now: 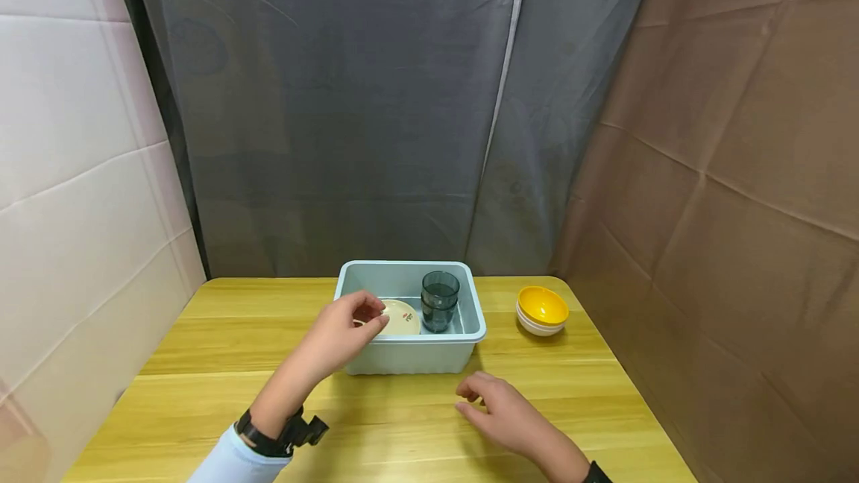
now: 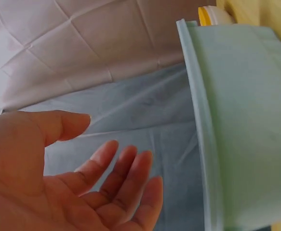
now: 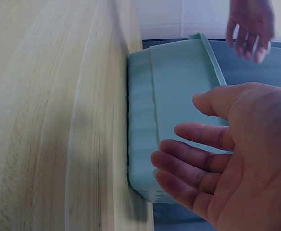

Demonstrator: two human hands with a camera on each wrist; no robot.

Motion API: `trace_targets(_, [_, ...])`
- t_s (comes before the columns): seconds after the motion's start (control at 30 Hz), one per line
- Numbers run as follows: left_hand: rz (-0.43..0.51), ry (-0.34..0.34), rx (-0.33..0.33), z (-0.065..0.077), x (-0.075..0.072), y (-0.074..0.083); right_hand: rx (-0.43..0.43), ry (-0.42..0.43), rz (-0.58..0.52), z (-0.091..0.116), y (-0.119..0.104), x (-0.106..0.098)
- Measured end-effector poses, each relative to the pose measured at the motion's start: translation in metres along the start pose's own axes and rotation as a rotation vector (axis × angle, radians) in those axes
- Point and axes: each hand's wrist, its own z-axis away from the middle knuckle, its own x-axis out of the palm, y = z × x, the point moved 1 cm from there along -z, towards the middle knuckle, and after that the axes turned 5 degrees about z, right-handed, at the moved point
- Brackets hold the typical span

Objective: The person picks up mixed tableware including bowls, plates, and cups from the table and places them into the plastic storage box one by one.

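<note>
My left hand (image 1: 345, 330) hovers over the front left rim of a pale blue-green plastic bin (image 1: 412, 356). Its fingers are loosely bent with nothing between them, as the left wrist view shows. Inside the bin lies a cream plate (image 1: 400, 319) with a small printed pattern, partly hidden behind that hand. Beside it, on the right, stand two stacked dark glass cups (image 1: 439, 302). My right hand (image 1: 499, 412) is held over the table in front of the bin's right corner. In the right wrist view its fingers (image 3: 193, 156) are relaxed and hold nothing.
A yellow bowl (image 1: 543, 306) sits nested in white bowls (image 1: 539, 329) to the right of the bin. All stand on a yellow wood-grain table (image 1: 255, 334). Grey cloth (image 1: 376, 110) hangs behind it, with brown cloth (image 1: 738, 192) on the right and white cloth (image 1: 74, 170) on the left.
</note>
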Motion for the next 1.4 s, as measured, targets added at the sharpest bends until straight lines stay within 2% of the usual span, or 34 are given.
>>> trace_targets(0.23, [0.002,-0.017,-0.038,0.042,0.001,-0.029,0.002,-0.006,-0.006,-0.001,0.002,0.002])
trace_targets(0.4, [0.008,-0.040,-0.057,0.058,0.004,-0.052,0.000,0.004,0.001,-0.002,0.004,0.002])
trace_targets(0.73, [0.031,-0.055,-0.120,0.066,0.017,-0.086,-0.004,0.030,-0.004,-0.002,0.008,0.003])
trace_targets(0.93, [0.049,-0.083,-0.160,0.070,0.023,-0.098,-0.031,0.065,-0.001,0.002,0.012,0.003])
trace_targets(1.1, [0.050,-0.091,-0.161,0.074,0.025,-0.101,-0.016,0.067,-0.020,0.005,0.016,0.001])
trace_targets(1.27, [0.060,-0.095,-0.163,0.077,0.027,-0.101,0.023,0.078,-0.025,0.004,0.024,-0.004])
trace_targets(1.4, [0.064,-0.108,-0.169,0.078,0.027,-0.103,0.143,0.161,-0.015,-0.001,0.038,-0.021])
